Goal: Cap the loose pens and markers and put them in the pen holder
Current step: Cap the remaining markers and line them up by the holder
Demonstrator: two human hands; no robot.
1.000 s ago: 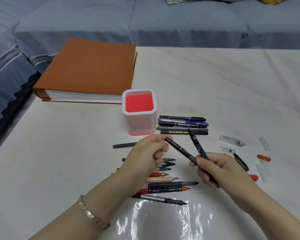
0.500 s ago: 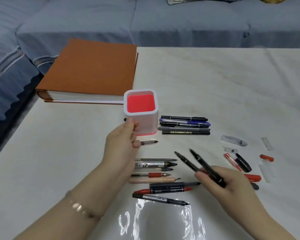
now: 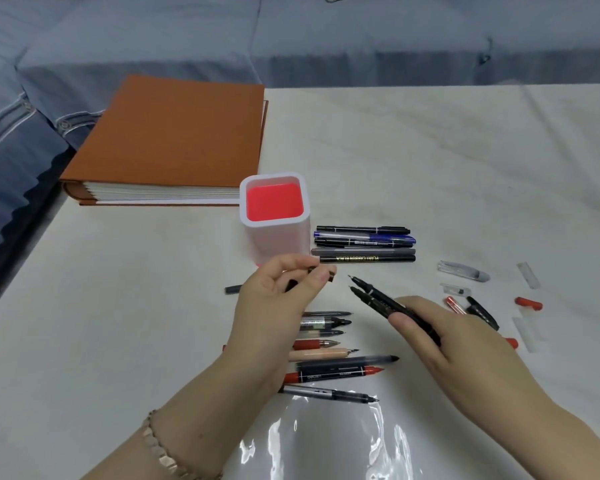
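Observation:
My right hand [image 3: 454,344] grips two uncapped black pens [image 3: 378,299] side by side, tips pointing up and left. My left hand [image 3: 278,296] pinches a short black cap [image 3: 330,276] between thumb and fingers, just left of those tips and apart from them. The white pen holder [image 3: 278,242] with a red inside stands right behind my left hand. Several capped pens [image 3: 364,244] lie in a row to its right. Several uncapped pens and markers [image 3: 340,367] lie in a row under and beside my left wrist.
Loose caps lie at the right: a clear cap [image 3: 465,271], a black cap [image 3: 482,311], a red cap [image 3: 529,303]. A thick orange binder [image 3: 174,140] lies behind the holder at the left. A short grey piece [image 3: 232,289] lies left of my hand. A blue sofa [image 3: 326,39] borders the table.
My left hand let go of a pen, reached to the holder's base, then came back right with a black cap. My right hand turned both pen tips toward it.

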